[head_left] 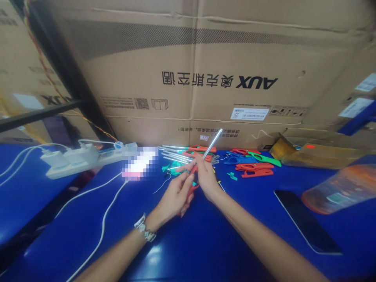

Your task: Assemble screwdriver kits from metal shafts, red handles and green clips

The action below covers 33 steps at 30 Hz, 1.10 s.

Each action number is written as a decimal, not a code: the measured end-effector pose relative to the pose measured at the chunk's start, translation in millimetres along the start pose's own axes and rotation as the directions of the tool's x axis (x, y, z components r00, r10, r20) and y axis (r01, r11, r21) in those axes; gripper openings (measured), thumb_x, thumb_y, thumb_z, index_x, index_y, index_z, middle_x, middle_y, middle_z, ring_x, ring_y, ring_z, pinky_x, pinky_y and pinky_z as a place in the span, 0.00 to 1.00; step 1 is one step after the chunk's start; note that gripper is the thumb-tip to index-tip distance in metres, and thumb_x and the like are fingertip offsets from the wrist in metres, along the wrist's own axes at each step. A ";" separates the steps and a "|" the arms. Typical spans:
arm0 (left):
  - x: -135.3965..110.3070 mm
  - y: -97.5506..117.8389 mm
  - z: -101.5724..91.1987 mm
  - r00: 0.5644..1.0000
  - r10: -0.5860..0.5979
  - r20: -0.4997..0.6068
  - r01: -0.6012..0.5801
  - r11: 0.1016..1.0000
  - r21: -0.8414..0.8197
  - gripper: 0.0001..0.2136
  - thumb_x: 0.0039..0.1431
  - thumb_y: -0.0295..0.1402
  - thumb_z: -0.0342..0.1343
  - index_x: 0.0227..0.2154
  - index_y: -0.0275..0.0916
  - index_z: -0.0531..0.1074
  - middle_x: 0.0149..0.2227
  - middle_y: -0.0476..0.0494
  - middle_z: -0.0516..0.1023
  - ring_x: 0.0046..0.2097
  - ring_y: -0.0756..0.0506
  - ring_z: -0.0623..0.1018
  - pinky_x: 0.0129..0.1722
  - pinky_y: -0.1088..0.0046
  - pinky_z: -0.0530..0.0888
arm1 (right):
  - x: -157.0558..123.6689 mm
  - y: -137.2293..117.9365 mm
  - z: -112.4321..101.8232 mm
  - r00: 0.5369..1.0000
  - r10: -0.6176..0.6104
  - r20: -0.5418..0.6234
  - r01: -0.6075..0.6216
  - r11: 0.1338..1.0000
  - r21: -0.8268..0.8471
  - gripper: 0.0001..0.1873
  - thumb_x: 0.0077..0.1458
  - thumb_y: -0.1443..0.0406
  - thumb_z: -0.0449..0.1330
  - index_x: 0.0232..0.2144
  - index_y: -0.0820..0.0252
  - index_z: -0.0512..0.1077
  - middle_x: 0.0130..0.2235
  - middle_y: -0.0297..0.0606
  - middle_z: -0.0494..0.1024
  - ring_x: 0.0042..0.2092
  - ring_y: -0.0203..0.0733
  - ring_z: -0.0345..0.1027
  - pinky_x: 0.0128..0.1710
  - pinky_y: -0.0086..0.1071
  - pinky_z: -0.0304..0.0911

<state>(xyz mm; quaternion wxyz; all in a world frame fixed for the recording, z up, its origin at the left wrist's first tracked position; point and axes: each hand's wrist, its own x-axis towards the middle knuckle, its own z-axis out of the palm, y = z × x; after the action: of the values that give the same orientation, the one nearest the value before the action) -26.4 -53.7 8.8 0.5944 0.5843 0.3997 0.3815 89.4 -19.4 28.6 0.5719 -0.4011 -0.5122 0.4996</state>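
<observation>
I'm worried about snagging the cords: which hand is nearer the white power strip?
The left hand. It is to the right of the white power strip, clear of it; the right hand is farther right, beyond the left.

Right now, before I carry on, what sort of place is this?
Probably a small assembly workspace: loose plastic handles and metal tubes lie grouped on a blue table, with a power strip on the left.
</observation>
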 end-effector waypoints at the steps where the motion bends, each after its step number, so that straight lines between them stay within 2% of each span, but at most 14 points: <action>1: 0.4 -0.3 0.0 1.000 -0.002 0.005 0.002 1.000 -0.003 0.20 0.63 0.55 0.47 0.34 0.42 0.59 0.15 0.60 0.64 0.10 0.54 0.61 0.07 0.82 0.61 | -0.2 0.1 0.7 1.000 0.013 0.003 -0.013 1.000 0.003 0.30 0.59 0.40 0.48 0.20 0.56 0.65 0.24 0.40 0.80 0.34 0.46 0.77 0.40 0.38 0.68; 4: 2.7 0.0 0.7 1.000 0.000 0.010 0.000 0.998 -0.059 0.21 0.62 0.56 0.48 0.32 0.42 0.59 0.15 0.59 0.65 0.10 0.54 0.61 0.07 0.81 0.62 | -0.4 1.2 1.4 0.996 0.072 0.054 -0.074 0.997 0.039 0.29 0.59 0.41 0.49 0.24 0.57 0.70 0.26 0.39 0.80 0.35 0.46 0.77 0.42 0.37 0.69; 8: 6.6 2.7 1.7 0.998 0.047 -0.041 -0.052 0.988 -0.145 0.21 0.62 0.56 0.49 0.33 0.41 0.61 0.15 0.58 0.67 0.11 0.52 0.64 0.09 0.78 0.66 | -5.8 2.7 -0.5 0.989 0.063 0.134 -0.084 0.984 0.158 0.27 0.61 0.43 0.50 0.38 0.58 0.74 0.32 0.38 0.81 0.37 0.44 0.76 0.41 0.35 0.69; 11: 9.2 2.4 -1.3 0.990 0.098 -0.099 -0.110 0.986 -0.127 0.21 0.62 0.56 0.48 0.35 0.40 0.64 0.18 0.54 0.70 0.14 0.50 0.68 0.13 0.76 0.68 | -17.3 5.8 -2.1 0.982 0.082 0.170 -0.098 0.991 0.088 0.25 0.60 0.45 0.55 0.48 0.56 0.71 0.31 0.34 0.78 0.33 0.41 0.74 0.36 0.33 0.70; 13: 11.2 0.7 -5.1 0.968 0.184 -0.169 -0.197 0.978 -0.065 0.21 0.62 0.54 0.51 0.35 0.38 0.69 0.25 0.49 0.76 0.22 0.49 0.74 0.22 0.74 0.74 | -25.4 9.5 -2.1 0.977 0.060 0.207 -0.061 0.998 0.000 0.25 0.58 0.48 0.59 0.51 0.54 0.68 0.33 0.33 0.78 0.35 0.41 0.74 0.37 0.33 0.70; 16: 14.0 -1.5 -11.1 0.925 0.296 -0.237 -0.308 0.951 -0.012 0.18 0.62 0.49 0.54 0.34 0.37 0.75 0.36 0.45 0.80 0.38 0.47 0.78 0.43 0.73 0.75 | -31.7 15.0 -0.8 0.981 -0.041 0.187 0.050 0.998 -0.044 0.23 0.58 0.52 0.61 0.52 0.53 0.67 0.46 0.38 0.78 0.47 0.43 0.73 0.49 0.35 0.69; 18: 15.3 -1.7 -14.3 0.926 0.289 -0.243 -0.311 0.949 -0.056 0.16 0.63 0.47 0.55 0.37 0.37 0.77 0.39 0.45 0.80 0.41 0.47 0.77 0.47 0.72 0.73 | -31.8 17.4 0.0 0.983 -0.043 0.176 0.050 0.998 -0.033 0.22 0.58 0.52 0.60 0.52 0.53 0.67 0.49 0.39 0.77 0.49 0.44 0.73 0.50 0.36 0.69; 19: 15.8 -1.3 -15.9 0.928 0.272 -0.255 -0.303 0.949 -0.091 0.15 0.62 0.46 0.56 0.39 0.38 0.77 0.39 0.45 0.80 0.41 0.47 0.77 0.46 0.73 0.73 | -31.1 18.0 0.2 0.983 -0.012 0.185 0.018 0.999 -0.026 0.23 0.58 0.52 0.61 0.52 0.52 0.67 0.49 0.39 0.77 0.47 0.43 0.74 0.47 0.36 0.71; 21: 16.5 0.0 -19.4 0.931 0.223 -0.289 -0.279 0.945 -0.170 0.15 0.60 0.44 0.59 0.42 0.38 0.77 0.37 0.46 0.79 0.38 0.49 0.76 0.40 0.76 0.74 | -29.4 18.5 -0.2 0.970 0.103 0.222 -0.098 0.995 -0.033 0.25 0.56 0.51 0.62 0.53 0.53 0.64 0.43 0.39 0.78 0.37 0.43 0.77 0.35 0.35 0.74; 23: 17.1 1.4 -23.6 0.930 0.172 -0.325 -0.254 0.939 -0.232 0.16 0.58 0.44 0.62 0.44 0.39 0.75 0.34 0.48 0.78 0.31 0.52 0.74 0.31 0.79 0.72 | -28.0 18.5 -1.2 0.941 0.224 0.254 -0.214 0.975 -0.066 0.27 0.54 0.52 0.63 0.51 0.54 0.63 0.36 0.36 0.78 0.30 0.41 0.76 0.24 0.32 0.71; 25: 17.6 2.7 -28.0 0.929 0.155 -0.335 -0.246 0.937 -0.249 0.16 0.57 0.43 0.63 0.44 0.38 0.75 0.34 0.48 0.78 0.29 0.52 0.73 0.27 0.79 0.70 | -26.9 18.6 -2.8 0.929 0.267 0.256 -0.251 0.963 -0.095 0.25 0.52 0.53 0.64 0.48 0.56 0.63 0.32 0.33 0.77 0.27 0.39 0.75 0.21 0.29 0.69; 27: 18.3 3.4 -31.8 0.927 0.191 -0.322 -0.269 0.938 -0.219 0.15 0.59 0.42 0.62 0.43 0.38 0.76 0.38 0.45 0.80 0.34 0.50 0.76 0.34 0.77 0.73 | -26.1 18.9 -4.6 0.943 0.238 0.234 -0.212 0.968 -0.131 0.21 0.53 0.55 0.62 0.46 0.57 0.65 0.27 0.29 0.73 0.23 0.36 0.71 0.21 0.28 0.68; 30: 20.0 3.1 -35.0 0.929 0.247 -0.277 -0.295 0.944 -0.146 0.14 0.62 0.41 0.59 0.44 0.38 0.77 0.44 0.42 0.80 0.43 0.47 0.77 0.44 0.74 0.73 | -25.8 18.8 -8.1 0.966 0.164 0.199 -0.112 0.962 -0.250 0.14 0.58 0.57 0.58 0.44 0.59 0.68 0.21 0.23 0.65 0.18 0.31 0.59 0.19 0.27 0.62; 33: 22.1 1.8 -36.3 0.937 0.245 -0.251 -0.279 0.954 -0.112 0.15 0.63 0.41 0.57 0.48 0.38 0.77 0.47 0.41 0.80 0.46 0.44 0.77 0.45 0.71 0.73 | -27.3 16.9 -12.1 0.977 0.036 0.209 0.050 0.918 -0.394 0.12 0.61 0.59 0.55 0.41 0.60 0.71 0.25 0.29 0.69 0.23 0.34 0.62 0.25 0.28 0.61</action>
<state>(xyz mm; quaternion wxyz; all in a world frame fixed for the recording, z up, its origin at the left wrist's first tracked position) -51.2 -19.2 10.1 0.5281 0.5381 0.3563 0.5519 99.3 -42.6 5.3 0.4227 -0.4514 -0.6622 0.4231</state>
